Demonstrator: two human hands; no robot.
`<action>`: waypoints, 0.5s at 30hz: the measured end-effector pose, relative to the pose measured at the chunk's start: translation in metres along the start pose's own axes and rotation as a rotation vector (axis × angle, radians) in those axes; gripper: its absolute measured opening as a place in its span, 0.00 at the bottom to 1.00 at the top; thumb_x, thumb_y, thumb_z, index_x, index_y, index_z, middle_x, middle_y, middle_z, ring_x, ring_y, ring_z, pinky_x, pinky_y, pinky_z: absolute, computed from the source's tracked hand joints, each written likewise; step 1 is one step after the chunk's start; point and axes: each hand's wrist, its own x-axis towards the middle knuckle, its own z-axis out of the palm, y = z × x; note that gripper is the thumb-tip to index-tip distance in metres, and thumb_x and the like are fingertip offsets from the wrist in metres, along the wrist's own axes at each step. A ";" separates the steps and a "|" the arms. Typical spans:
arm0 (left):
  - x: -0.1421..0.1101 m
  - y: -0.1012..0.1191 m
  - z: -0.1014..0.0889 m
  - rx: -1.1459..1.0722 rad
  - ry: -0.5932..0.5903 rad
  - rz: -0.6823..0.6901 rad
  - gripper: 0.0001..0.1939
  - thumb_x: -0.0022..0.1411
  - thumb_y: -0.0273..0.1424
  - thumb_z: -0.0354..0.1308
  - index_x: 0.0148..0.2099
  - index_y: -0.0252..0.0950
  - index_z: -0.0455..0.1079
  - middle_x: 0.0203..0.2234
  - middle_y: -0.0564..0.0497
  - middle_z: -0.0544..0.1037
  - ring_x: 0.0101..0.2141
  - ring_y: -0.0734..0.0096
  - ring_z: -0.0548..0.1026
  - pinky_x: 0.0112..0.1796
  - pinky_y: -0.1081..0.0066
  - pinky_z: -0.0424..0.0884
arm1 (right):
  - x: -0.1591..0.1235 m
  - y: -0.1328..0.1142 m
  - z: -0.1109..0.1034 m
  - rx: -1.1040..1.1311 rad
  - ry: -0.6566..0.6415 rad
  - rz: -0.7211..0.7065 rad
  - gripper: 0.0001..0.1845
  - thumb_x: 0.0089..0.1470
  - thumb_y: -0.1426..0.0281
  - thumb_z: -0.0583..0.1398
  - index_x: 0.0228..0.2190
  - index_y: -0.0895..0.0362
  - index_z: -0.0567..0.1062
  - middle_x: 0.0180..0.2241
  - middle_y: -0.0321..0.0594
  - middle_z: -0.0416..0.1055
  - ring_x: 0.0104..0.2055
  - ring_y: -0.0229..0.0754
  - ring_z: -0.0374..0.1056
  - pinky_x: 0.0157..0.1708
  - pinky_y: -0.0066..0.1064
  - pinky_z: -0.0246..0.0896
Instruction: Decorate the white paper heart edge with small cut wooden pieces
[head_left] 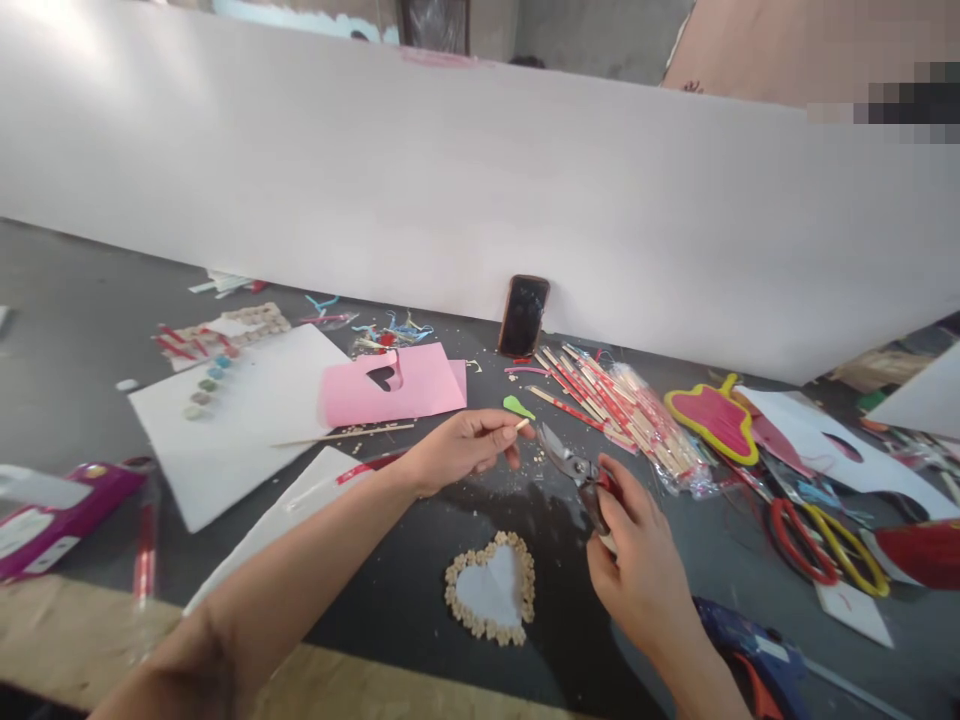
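Note:
My left hand [472,445] reaches over the middle of the table and pinches a short pale wooden stick [523,425] between thumb and fingers. In my right hand [641,555] are pruning shears [577,468], with their blades parted and pointing at the stick's end, apart from it as far as I can see. Below the hands lies a white paper heart [489,592], edged all round with small wooden bits. A green scrap [517,406] sits just beyond my left fingertips, and tiny wood crumbs are scattered beneath.
A phone [524,316] leans on the white partition [465,190]. Red-wrapped chopsticks [600,395] lie right of it. Scissors [804,545] and a blue tool [750,640] lie at right. Pink paper [397,388], white sheets [247,420] and a purple tool [75,515] are at left.

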 end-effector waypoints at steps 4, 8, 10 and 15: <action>0.001 -0.002 0.002 0.097 -0.008 0.004 0.19 0.63 0.41 0.50 0.47 0.33 0.70 0.27 0.52 0.72 0.19 0.82 0.56 0.23 0.77 0.55 | -0.002 -0.002 -0.001 0.002 -0.027 -0.006 0.20 0.44 0.79 0.51 0.41 0.58 0.68 0.59 0.49 0.54 0.54 0.53 0.58 0.47 0.46 0.60; -0.002 0.004 0.007 0.238 -0.028 0.013 0.17 0.64 0.39 0.47 0.42 0.34 0.71 0.27 0.52 0.73 0.20 0.81 0.57 0.23 0.77 0.56 | -0.003 -0.004 -0.002 0.022 -0.046 -0.016 0.19 0.45 0.79 0.51 0.41 0.58 0.68 0.59 0.49 0.53 0.54 0.52 0.58 0.47 0.46 0.60; -0.004 0.008 0.009 0.291 -0.033 0.032 0.16 0.65 0.38 0.46 0.38 0.34 0.71 0.27 0.53 0.72 0.20 0.81 0.57 0.23 0.78 0.56 | -0.003 -0.005 -0.002 0.031 -0.057 -0.020 0.18 0.45 0.79 0.51 0.40 0.58 0.68 0.59 0.49 0.53 0.54 0.52 0.58 0.47 0.46 0.60; -0.007 0.017 0.011 0.385 -0.065 0.057 0.16 0.65 0.34 0.45 0.32 0.33 0.70 0.23 0.55 0.69 0.21 0.81 0.59 0.25 0.78 0.57 | -0.004 -0.005 0.000 0.055 -0.062 -0.029 0.19 0.46 0.79 0.51 0.42 0.59 0.67 0.59 0.50 0.53 0.55 0.52 0.57 0.49 0.45 0.59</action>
